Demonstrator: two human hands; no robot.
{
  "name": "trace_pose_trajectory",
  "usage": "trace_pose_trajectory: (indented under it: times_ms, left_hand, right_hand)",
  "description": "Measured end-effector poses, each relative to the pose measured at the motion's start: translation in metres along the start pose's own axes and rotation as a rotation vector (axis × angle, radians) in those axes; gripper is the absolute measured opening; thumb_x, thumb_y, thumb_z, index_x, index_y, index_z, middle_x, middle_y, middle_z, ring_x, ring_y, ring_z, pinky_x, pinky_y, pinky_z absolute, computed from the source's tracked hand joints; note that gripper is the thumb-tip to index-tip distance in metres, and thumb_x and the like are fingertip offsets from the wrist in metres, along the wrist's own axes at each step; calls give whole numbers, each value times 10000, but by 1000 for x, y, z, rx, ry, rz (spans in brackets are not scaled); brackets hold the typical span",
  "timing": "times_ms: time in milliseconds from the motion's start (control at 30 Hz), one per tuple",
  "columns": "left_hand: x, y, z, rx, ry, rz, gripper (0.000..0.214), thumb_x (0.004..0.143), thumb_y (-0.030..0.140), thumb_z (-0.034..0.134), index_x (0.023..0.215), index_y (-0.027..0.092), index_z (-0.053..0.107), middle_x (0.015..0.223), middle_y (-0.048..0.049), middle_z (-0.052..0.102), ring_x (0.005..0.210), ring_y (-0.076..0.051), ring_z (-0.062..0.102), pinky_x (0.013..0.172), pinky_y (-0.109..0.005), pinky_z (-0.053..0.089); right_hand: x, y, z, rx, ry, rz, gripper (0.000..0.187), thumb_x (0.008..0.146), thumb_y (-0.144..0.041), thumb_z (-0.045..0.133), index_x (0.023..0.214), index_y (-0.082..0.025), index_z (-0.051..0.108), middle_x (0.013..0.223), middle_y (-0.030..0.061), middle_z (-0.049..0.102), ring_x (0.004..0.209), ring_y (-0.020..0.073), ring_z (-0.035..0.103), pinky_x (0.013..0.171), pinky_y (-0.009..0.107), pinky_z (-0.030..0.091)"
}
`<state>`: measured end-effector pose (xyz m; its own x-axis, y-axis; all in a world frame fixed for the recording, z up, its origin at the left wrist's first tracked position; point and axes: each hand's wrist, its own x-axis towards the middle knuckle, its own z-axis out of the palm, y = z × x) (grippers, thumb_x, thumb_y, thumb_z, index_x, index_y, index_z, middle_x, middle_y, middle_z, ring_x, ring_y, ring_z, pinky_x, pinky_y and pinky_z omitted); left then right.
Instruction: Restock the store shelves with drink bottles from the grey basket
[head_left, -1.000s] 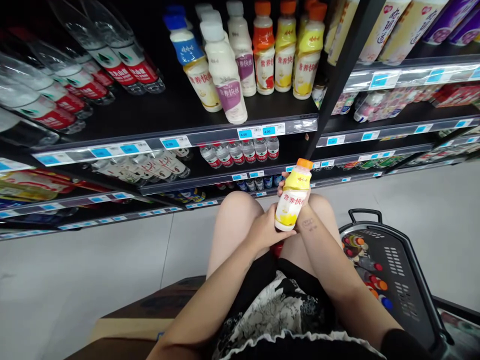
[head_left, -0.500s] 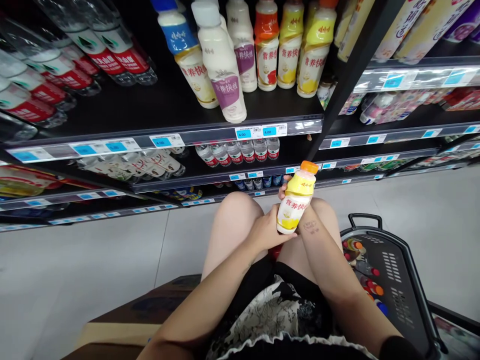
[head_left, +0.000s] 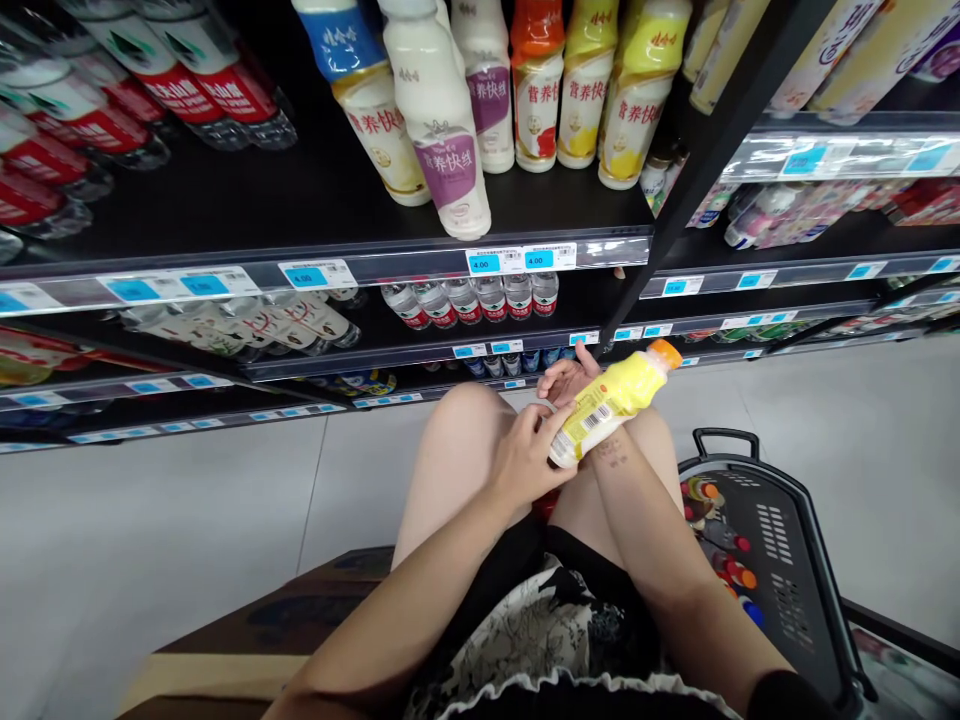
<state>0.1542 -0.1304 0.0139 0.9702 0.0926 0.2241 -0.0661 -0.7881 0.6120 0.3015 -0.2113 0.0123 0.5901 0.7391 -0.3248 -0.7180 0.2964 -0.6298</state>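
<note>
A yellow drink bottle point(head_left: 611, 400) with an orange cap lies tilted, cap to the right and barcode up, above my bare knees. My left hand point(head_left: 525, 458) is closed round its base. My right hand point(head_left: 568, 380) sits just behind the bottle's middle, fingers loosely apart and not wrapped round it; the bottle crosses over that wrist.
Black store shelves point(head_left: 555, 262) in front carry more milk-drink bottles point(head_left: 442, 130) and water bottles point(head_left: 217, 90), with blue price tags along the edges. A dark shopping basket point(head_left: 795, 560) with several bottles stands at my right. A brown cardboard box point(head_left: 300, 620) lies low on the left on the grey floor.
The bottle has swung from upright to nearly lying, cap toward the right. My right hand has let go of its upper part; the left hand keeps the base.
</note>
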Motion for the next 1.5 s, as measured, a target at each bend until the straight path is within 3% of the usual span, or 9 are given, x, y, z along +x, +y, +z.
trace_pose_trajectory:
  times_ms: [100, 300, 533, 700, 833, 967, 1133, 1500]
  left_hand:
    - [-1, -6, 1, 55, 39, 133, 751, 759, 214, 758, 1458, 267, 489, 1186, -96, 541, 1079, -278, 588, 896, -400, 559]
    - [0, -7, -2, 27, 69, 195, 673, 818, 186, 721, 1447, 291, 503, 1223, -100, 499, 1117, -277, 553, 943, -422, 544]
    - [1, -7, -1, -25, 67, 174, 783, 746, 127, 760, 1460, 285, 481, 1147, -70, 472, 1079, -254, 555, 922, -392, 556]
    - [2, -9, 0, -36, 50, 153, 820, 710, 113, 787, 1455, 279, 488, 1111, -58, 468, 1041, -241, 558, 904, -382, 561]
    - [2, -8, -1, -46, 5, 107, 821, 705, 119, 790, 1451, 287, 491, 1113, -56, 466, 1054, -243, 561, 913, -388, 562]
    - [3, -8, -2, -56, -8, 91, 807, 707, 130, 797, 1442, 279, 498, 1092, -48, 462, 1049, -239, 556, 917, -388, 561]
    - [3, -8, -1, -76, 19, 113, 831, 684, 109, 815, 1437, 260, 495, 1092, -45, 459, 1041, -230, 555, 896, -364, 564]
    - [4, -7, -4, -203, -43, 14, 789, 748, 191, 805, 1460, 289, 481, 1114, -51, 478, 1105, -250, 568, 988, -429, 539]
  right_hand:
    - [5, -2, -6, -19, -233, 94, 726, 999, -665, 336, 777, -129, 773, 720, 101, 733, 697, 190, 703, 740, 322, 570]
    - [4, 1, -13, -40, -324, 113, 724, 1020, -605, 296, 876, -102, 797, 840, 133, 776, 787, 219, 741, 763, 329, 576]
    - [2, -1, -14, -39, -309, 97, 722, 1014, -624, 310, 942, -91, 792, 898, 138, 778, 860, 214, 737, 894, 344, 557]
    - [10, 2, -21, -26, -408, 84, 749, 1016, -617, 272, 1011, -67, 780, 973, 170, 774, 925, 232, 734, 967, 382, 535]
    - [12, 3, -22, -27, -391, 94, 798, 993, -675, 231, 1060, -83, 762, 1048, 167, 765, 912, 221, 726, 979, 389, 523]
    - [9, 0, -19, 5, -444, 86, 750, 1010, -602, 202, 1171, -84, 719, 1153, 173, 743, 948, 224, 715, 982, 402, 514]
    - [7, -2, -17, 30, -428, 92, 721, 1016, -576, 193, 1187, -91, 699, 1153, 167, 740, 957, 229, 711, 987, 408, 503]
    - [11, -3, -16, 72, -384, 113, 694, 1015, -559, 193, 1216, -92, 666, 1190, 170, 719, 1015, 228, 691, 1032, 413, 479]
